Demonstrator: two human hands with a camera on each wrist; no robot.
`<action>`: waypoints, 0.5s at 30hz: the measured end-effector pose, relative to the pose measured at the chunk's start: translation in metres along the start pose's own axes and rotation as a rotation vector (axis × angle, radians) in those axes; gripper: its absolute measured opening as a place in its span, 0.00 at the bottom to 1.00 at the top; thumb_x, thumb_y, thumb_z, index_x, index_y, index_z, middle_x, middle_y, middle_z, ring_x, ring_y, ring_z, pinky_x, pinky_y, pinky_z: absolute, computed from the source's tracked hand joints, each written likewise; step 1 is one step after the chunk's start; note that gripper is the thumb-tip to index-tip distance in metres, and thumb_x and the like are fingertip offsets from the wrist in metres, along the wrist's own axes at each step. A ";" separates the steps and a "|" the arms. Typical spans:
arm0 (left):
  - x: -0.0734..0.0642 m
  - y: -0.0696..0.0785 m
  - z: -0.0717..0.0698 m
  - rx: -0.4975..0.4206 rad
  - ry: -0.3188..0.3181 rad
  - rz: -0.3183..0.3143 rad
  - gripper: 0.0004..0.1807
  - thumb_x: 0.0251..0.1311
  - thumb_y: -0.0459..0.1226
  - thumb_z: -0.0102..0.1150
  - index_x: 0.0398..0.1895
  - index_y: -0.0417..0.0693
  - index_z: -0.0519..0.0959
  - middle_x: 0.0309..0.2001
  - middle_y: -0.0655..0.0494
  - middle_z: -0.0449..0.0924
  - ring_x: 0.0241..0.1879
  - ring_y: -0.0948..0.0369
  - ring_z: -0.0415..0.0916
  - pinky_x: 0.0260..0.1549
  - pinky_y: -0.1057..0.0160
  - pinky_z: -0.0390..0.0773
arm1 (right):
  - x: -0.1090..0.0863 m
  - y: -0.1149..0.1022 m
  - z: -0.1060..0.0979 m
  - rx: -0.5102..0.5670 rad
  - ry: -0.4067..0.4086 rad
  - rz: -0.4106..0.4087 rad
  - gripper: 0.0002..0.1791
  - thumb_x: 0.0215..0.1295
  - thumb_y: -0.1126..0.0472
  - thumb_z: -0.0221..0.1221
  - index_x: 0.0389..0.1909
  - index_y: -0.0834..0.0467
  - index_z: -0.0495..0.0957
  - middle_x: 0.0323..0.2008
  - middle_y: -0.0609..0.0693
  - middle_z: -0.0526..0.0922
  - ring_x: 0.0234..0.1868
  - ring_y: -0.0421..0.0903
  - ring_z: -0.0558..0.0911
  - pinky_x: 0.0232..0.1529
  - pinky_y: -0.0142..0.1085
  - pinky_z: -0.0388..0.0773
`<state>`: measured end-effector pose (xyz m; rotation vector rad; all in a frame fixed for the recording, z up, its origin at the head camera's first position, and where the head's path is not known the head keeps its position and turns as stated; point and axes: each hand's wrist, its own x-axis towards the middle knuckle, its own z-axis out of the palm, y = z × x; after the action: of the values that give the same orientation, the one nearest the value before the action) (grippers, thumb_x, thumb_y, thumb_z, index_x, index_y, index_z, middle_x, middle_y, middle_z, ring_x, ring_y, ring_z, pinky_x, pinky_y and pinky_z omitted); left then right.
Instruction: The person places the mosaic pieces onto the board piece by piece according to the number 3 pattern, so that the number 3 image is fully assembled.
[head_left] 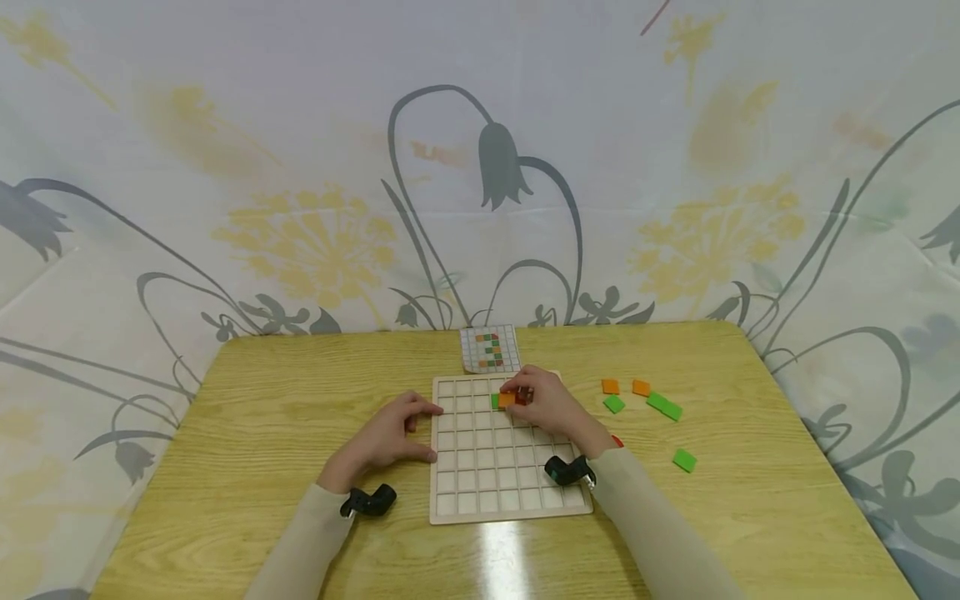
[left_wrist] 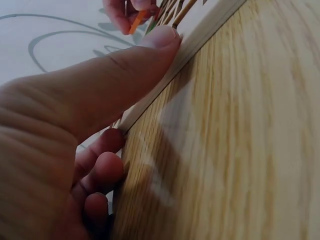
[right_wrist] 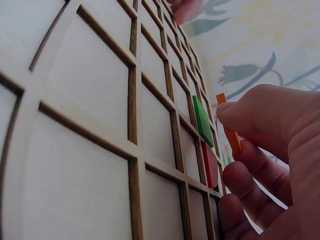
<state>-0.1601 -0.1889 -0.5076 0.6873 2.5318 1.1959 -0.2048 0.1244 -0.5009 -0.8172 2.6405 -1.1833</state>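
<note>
My right hand (head_left: pixel 546 402) pinches an orange square tile (right_wrist: pixel 233 141) between thumb and fingers, just over the upper part of a pale wooden grid board (head_left: pixel 512 518). A green tile (right_wrist: pixel 202 120) and a red tile (right_wrist: pixel 210 165) sit in neighbouring cells under it; in the head view the orange tile overlaps them. On the board's left edge, my left hand (head_left: pixel 386 432) rests its thumb (left_wrist: pixel 162 37) and index fingertip, spread apart, while its other fingers bend loosely below.
Behind the board lies a card (head_left: pixel 480 358) printed with a coloured grid pattern. To the right are orange tiles (head_left: pixel 611 387), green tiles (head_left: pixel 663 406) and, partly hidden by the right forearm, a red piece (head_left: pixel 617 441). A floral curtain (head_left: pixel 330 242) hangs behind the wooden table (head_left: pixel 262 400).
</note>
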 end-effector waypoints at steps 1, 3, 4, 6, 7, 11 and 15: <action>0.001 0.000 0.000 -0.004 -0.003 0.001 0.35 0.48 0.43 0.79 0.62 0.49 0.78 0.46 0.54 0.68 0.36 0.59 0.61 0.35 0.61 0.64 | 0.000 0.001 -0.001 -0.001 0.002 0.003 0.12 0.61 0.64 0.69 0.46 0.58 0.85 0.36 0.45 0.76 0.32 0.41 0.74 0.35 0.35 0.75; 0.002 0.000 0.001 -0.006 -0.010 0.015 0.36 0.48 0.43 0.79 0.63 0.48 0.77 0.54 0.53 0.67 0.38 0.58 0.61 0.36 0.61 0.65 | 0.000 0.002 -0.002 0.005 0.005 0.006 0.12 0.61 0.64 0.68 0.46 0.58 0.85 0.36 0.45 0.75 0.32 0.41 0.74 0.35 0.35 0.75; 0.003 0.000 0.001 -0.004 -0.013 0.023 0.37 0.49 0.43 0.79 0.64 0.47 0.77 0.57 0.53 0.66 0.39 0.58 0.62 0.37 0.61 0.66 | 0.000 0.003 -0.002 0.010 0.005 0.008 0.12 0.61 0.64 0.68 0.46 0.58 0.85 0.36 0.45 0.75 0.33 0.41 0.74 0.35 0.35 0.75; 0.004 0.001 0.001 0.009 -0.019 0.040 0.37 0.49 0.43 0.79 0.64 0.47 0.76 0.61 0.52 0.64 0.40 0.57 0.63 0.39 0.59 0.67 | -0.001 0.006 -0.003 0.023 0.013 0.008 0.12 0.61 0.64 0.68 0.46 0.58 0.85 0.36 0.45 0.75 0.33 0.41 0.74 0.35 0.35 0.75; 0.004 0.002 0.000 0.021 -0.020 0.044 0.37 0.50 0.44 0.78 0.65 0.47 0.76 0.62 0.52 0.64 0.43 0.56 0.64 0.41 0.58 0.69 | -0.002 0.007 -0.003 0.035 0.017 0.010 0.12 0.61 0.64 0.68 0.46 0.58 0.85 0.36 0.45 0.75 0.33 0.41 0.74 0.35 0.35 0.75; -0.003 0.004 -0.003 0.171 -0.022 0.098 0.40 0.48 0.51 0.78 0.65 0.48 0.76 0.67 0.49 0.63 0.60 0.50 0.64 0.57 0.48 0.69 | -0.002 0.014 0.001 0.070 0.023 0.007 0.12 0.62 0.64 0.68 0.46 0.58 0.85 0.36 0.45 0.76 0.34 0.42 0.74 0.37 0.35 0.74; -0.007 0.003 -0.006 0.374 -0.047 0.184 0.50 0.47 0.61 0.73 0.71 0.47 0.71 0.75 0.44 0.56 0.74 0.43 0.49 0.66 0.38 0.56 | -0.002 0.018 0.002 0.072 0.028 0.000 0.12 0.62 0.63 0.67 0.46 0.57 0.85 0.36 0.45 0.76 0.34 0.42 0.74 0.37 0.35 0.74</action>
<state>-0.1555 -0.1951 -0.5007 1.0384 2.7266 0.7454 -0.2099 0.1340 -0.5162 -0.7937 2.6021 -1.2911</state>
